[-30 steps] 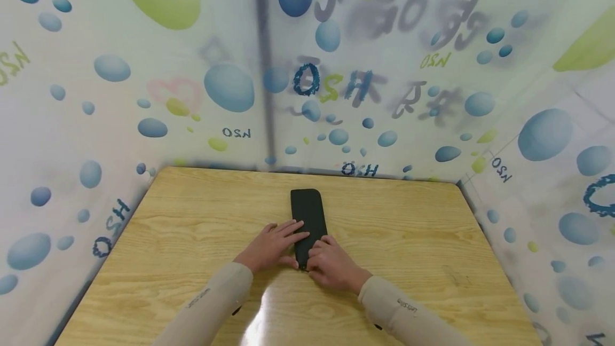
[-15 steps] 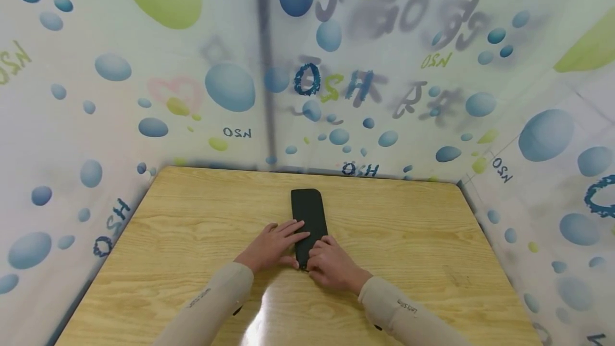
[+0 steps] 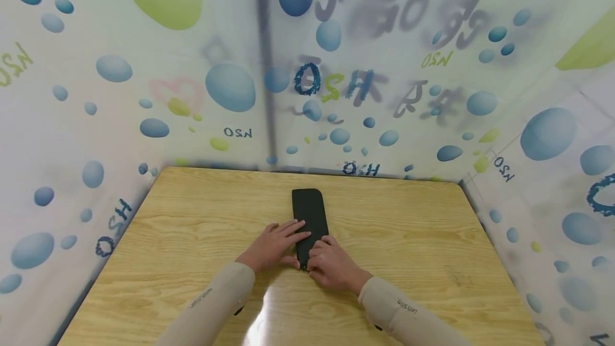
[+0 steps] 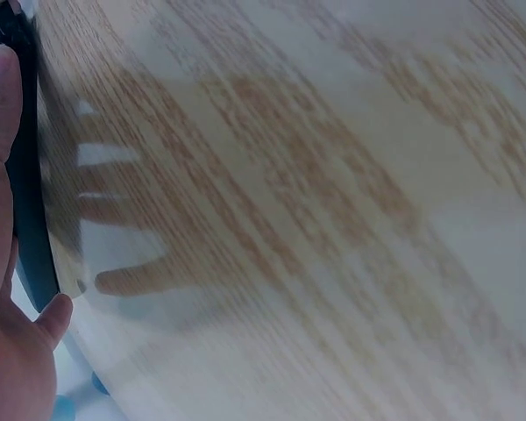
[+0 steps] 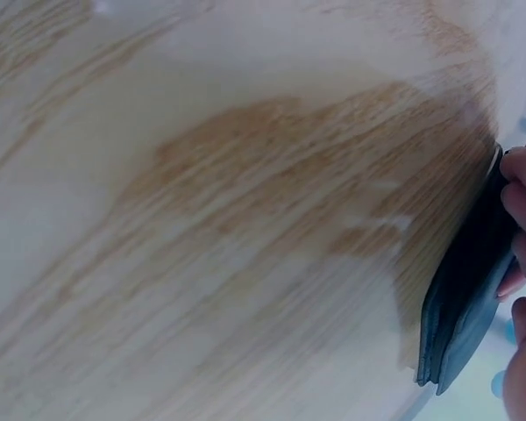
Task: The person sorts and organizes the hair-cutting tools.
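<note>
A long black wallet [image 3: 308, 206] with rounded corners on its right side lies lengthwise on the table in the head view. My left hand [image 3: 270, 247] rests on its left side, fingers stretched over the top and thumb at the near end. At the near right corner, the curled fingers of my right hand [image 3: 332, 265] pinch the wallet's edge; a small shiny bit shows between the two hands. The right wrist view shows the wallet [image 5: 460, 285] edge-on, two leather layers with a groove between them. What lies under the right fingertips is hidden.
The wooden table [image 3: 408, 228] has a glossy top with a bright reflection near its front. Printed fabric walls [image 3: 192, 122] with blue and green ovals enclose its back and both sides.
</note>
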`<state>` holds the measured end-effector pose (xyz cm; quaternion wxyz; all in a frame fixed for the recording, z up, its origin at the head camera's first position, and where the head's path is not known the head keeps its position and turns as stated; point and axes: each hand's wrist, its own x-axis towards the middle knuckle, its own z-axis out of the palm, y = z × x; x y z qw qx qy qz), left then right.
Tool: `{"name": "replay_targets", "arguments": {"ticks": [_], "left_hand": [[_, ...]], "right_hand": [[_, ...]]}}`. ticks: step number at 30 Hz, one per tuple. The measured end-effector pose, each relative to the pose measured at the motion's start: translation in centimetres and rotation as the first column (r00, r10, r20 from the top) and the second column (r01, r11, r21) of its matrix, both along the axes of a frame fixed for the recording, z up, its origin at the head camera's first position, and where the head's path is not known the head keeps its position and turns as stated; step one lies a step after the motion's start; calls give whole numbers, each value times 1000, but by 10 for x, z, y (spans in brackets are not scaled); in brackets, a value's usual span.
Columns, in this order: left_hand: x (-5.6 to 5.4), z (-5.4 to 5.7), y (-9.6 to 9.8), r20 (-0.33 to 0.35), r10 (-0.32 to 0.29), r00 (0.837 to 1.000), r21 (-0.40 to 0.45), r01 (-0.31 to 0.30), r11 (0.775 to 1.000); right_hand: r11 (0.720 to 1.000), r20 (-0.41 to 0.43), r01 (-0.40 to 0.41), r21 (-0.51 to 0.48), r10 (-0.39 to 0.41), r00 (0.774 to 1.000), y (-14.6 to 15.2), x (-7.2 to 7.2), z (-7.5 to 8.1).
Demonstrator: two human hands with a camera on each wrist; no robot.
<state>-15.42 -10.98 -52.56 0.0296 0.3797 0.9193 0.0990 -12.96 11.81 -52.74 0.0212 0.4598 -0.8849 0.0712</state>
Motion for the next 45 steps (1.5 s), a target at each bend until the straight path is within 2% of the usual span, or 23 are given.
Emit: {"name": "replay_targets", "arguments": {"ticks": [8, 18, 24, 30, 35, 38, 40, 43, 45], "left_hand": [[0, 0, 1, -10, 3, 1000, -1, -3, 1000], [0, -1, 2, 9, 11, 1000, 4, -11, 1000], [-1, -1, 2, -1, 11, 1000, 16, -11, 1000], [1, 6, 3, -16, 0, 1000, 1, 0, 1000], [1, 8, 5, 2, 16, 1000, -22, -16, 1000], [1, 10, 7, 51, 39, 998, -1, -39, 999], [0, 12, 8, 125, 63, 990, 35, -68, 997], [-2, 15, 11, 270, 101, 958, 108, -134, 985], [-2, 16, 13, 337, 126, 933, 158, -187, 969]], "right_hand": [[1000, 12, -2, 5, 2, 1000, -1, 0, 1], [1000, -1, 6, 0, -6, 1000, -2, 1, 0], [1000, -37, 4, 22, -3, 999, -4, 2, 3], [996, -77, 64, 62, -59, 995, -4, 9, 4], [993, -46, 106, 58, -103, 994, -1, 10, 5], [993, -36, 112, 44, -111, 993, 2, 10, 8], [993, -38, 114, 30, -113, 993, 6, 10, 9], [993, -51, 118, 4, -118, 992, 13, 9, 9], [991, -59, 129, -16, -130, 990, 20, 8, 9]]}}
